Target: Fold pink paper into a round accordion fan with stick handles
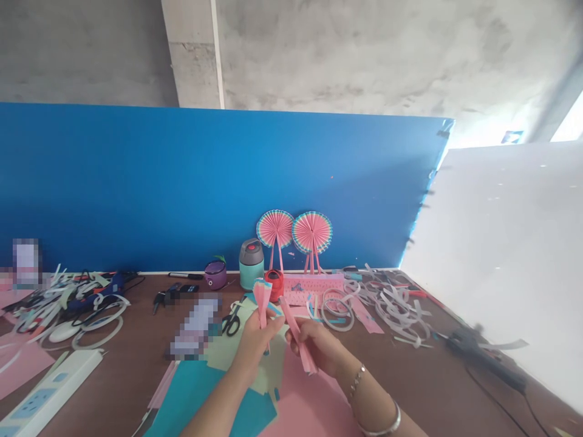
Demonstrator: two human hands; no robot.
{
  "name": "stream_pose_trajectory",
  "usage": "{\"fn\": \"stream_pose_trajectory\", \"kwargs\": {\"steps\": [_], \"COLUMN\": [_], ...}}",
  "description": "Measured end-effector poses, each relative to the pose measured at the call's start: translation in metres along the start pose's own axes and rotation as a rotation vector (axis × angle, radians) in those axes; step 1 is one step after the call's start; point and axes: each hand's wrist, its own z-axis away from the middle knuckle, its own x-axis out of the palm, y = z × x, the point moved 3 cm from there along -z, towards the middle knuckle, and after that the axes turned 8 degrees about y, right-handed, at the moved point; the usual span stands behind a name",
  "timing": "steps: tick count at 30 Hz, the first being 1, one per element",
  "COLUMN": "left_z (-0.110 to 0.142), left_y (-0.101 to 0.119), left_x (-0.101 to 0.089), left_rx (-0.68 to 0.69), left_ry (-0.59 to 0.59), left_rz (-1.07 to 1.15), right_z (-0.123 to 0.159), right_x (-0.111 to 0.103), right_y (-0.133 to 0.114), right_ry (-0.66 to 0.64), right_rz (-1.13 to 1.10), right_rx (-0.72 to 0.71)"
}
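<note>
My left hand point(255, 340) is closed around a narrow pleated pink paper fan point(262, 296), whose blue-edged top spreads slightly. In my right hand point(321, 345) is a folded pink paper strip point(296, 328), tilted with its upper end to the left. The two paper pieces are apart. Below my hands lie pink paper point(310, 403), teal paper point(195, 388) and pale green paper point(223, 352). Black-handled scissors point(231, 325) rest left of my left hand. Behind, two round pink paper fans point(276, 229) with stick handles lean against the blue partition.
A teal flask point(251, 267), a purple pot point(215, 276) and red ribbon point(274, 284) stand at the back. Curled white strips point(396, 306) and a glue gun point(487, 358) lie right. At left are a power strip point(52, 388), keys point(166, 295) and a cluttered pile.
</note>
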Motion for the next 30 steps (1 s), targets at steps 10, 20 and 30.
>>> {"fn": "stream_pose_trajectory", "kwargs": {"steps": [10,20,30], "left_z": [0.003,0.004,0.004], "left_y": [0.006,0.001,-0.009], "left_x": [-0.001,0.002,0.007], "left_rx": [0.038,-0.060,-0.172], "left_ry": [0.098,0.040,0.021], "left_rz": [0.039,0.158,0.309], "right_z": [0.009,0.009,0.000], "right_x": [0.017,0.019,0.012], "right_y": [0.002,0.000,0.010], "right_ry": [-0.185,-0.180,0.082], "right_rz": [0.140,0.197,0.185], "right_rx": [-0.018,-0.083,-0.070]}}
